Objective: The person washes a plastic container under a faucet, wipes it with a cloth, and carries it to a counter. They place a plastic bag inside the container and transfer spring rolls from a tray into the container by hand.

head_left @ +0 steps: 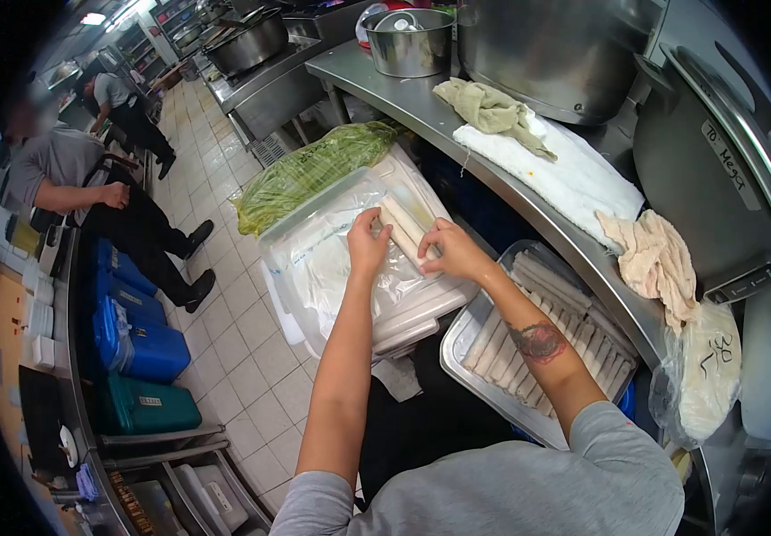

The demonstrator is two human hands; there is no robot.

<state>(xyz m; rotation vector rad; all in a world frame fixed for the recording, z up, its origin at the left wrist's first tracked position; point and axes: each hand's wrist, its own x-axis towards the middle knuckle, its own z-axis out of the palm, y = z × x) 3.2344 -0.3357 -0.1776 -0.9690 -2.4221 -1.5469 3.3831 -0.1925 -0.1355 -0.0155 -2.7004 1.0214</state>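
Long pale rolls lie side by side along the right side of a clear plastic bin (284,234), which is lined with a clear plastic sheet (327,268). At the near end of one long pale roll (402,230), the fingers of my right hand (453,253) are pinched closed. My left hand (368,244) has its fingers bent against the same roll's side, closer to the far end. To my right, under my forearm, a metal tray (468,386) bears rows of similar pale rolls (515,357). The fingertips partly hide the held roll.
A green plastic bag (314,174) lies beyond the bin. On the right, a steel counter (385,98) carries a large pot (546,54), a smaller pot (410,49) and towels (537,165). Two people stand at left near blue bins (149,335) on the tiled floor (247,330).
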